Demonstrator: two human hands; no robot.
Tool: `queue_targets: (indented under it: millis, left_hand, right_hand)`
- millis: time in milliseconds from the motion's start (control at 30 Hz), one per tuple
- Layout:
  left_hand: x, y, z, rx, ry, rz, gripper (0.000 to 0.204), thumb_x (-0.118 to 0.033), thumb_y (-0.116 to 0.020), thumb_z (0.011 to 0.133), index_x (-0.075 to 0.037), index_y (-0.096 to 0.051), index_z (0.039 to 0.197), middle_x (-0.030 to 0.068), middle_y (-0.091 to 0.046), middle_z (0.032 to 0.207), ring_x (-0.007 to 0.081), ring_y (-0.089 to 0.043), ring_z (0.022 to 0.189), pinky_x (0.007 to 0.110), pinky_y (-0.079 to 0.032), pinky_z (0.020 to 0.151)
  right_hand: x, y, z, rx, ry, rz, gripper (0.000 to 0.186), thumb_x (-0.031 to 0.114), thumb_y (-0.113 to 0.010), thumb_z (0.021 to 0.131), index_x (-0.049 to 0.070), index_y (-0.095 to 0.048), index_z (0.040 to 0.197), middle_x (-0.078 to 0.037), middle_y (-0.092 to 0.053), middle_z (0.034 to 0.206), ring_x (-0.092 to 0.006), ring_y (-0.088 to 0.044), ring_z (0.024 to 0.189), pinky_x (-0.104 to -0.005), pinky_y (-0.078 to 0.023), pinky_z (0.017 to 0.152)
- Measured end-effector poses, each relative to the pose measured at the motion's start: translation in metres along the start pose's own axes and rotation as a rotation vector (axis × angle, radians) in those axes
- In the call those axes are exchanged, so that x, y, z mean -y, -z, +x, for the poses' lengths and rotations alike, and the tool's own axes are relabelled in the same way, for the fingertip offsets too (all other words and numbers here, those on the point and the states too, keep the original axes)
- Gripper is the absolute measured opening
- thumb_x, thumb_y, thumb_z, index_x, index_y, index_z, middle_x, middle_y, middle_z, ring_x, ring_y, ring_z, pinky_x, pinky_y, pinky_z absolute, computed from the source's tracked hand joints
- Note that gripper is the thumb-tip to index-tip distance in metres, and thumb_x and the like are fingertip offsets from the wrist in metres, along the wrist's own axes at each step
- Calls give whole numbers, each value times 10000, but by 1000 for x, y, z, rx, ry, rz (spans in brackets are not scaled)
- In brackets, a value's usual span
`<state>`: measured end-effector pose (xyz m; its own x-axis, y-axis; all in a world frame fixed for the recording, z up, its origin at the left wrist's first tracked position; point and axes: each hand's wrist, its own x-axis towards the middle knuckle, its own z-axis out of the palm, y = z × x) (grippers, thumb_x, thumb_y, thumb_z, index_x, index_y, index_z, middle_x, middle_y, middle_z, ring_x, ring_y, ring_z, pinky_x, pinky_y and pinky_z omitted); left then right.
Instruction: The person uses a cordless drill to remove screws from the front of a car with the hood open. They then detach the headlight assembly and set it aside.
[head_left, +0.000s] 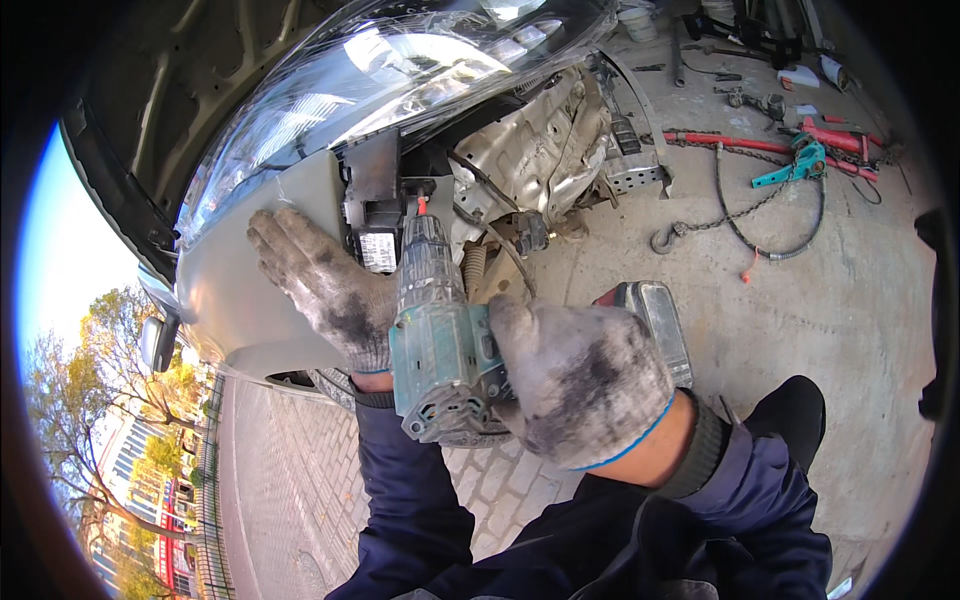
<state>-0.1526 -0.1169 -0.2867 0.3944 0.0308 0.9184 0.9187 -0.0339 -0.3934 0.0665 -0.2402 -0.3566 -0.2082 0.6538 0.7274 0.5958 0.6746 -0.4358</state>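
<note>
My right hand (pixel 585 380), in a grimy knitted glove, is wrapped round the grip of a teal cordless drill (pixel 437 355). The drill's chuck points away from me, and a red-tipped bit (pixel 422 206) meets the black plastic bracket (pixel 372 185) at the car's front corner. My left hand (pixel 325 280), gloved as well, lies flat with its fingers stretched out on the grey fender (pixel 270 310), left of the drill. Right of the bit, a bare, crumpled metal panel (pixel 545 150) and loose wiring are exposed. The drill hides part of the bracket's lower side.
A film-wrapped headlight (pixel 420 70) sits above the fender, under the raised hood (pixel 170 80). On the concrete floor at right lie a red pulling tool (pixel 840 140), a chain with a hook (pixel 665 238) and a black hose (pixel 735 225). A dark case (pixel 655 325) stands beyond my right hand.
</note>
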Motion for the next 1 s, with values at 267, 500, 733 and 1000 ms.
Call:
queue_targets:
  millis: [267,500,733,1000]
  left_hand:
    - [-10,16,-1,96,44,-99,1257,-489,-930,759,14,-240,1681,347,-284,1697,529,-265,1586,608,-224,1310]
    - [-12,17,5,85,34,-106,1264,-474,-920,750,7,-219,1685,352,-281,1692,544,-256,1582,639,-221,1302]
    - [-15,22,3,162,65,-26,1308,-469,-936,738,2,-177,1693,370,-258,1692,557,-213,1591,641,-215,1301]
    - [-9,19,0,149,67,-15,1350,-536,-942,707,61,-204,1667,429,-249,1674,581,-269,1566,594,-260,1295]
  right_hand:
    - [-60,-1,-10,87,-277,1858,426,234,-690,961,-47,-639,1277,-142,-720,918,-268,-725,702,-438,-626,734]
    - [-87,-5,-51,39,-424,1990,438,120,-666,876,-59,-607,1271,-55,-611,756,-208,-641,582,-404,-582,631]
    - [-60,-23,-57,55,-476,1718,521,17,-737,839,-45,-656,1349,-81,-715,867,-173,-686,684,-298,-563,652]
    - [-76,-53,-26,172,-319,2043,480,41,-744,881,-53,-625,1337,-70,-662,830,-128,-576,603,-309,-532,594]
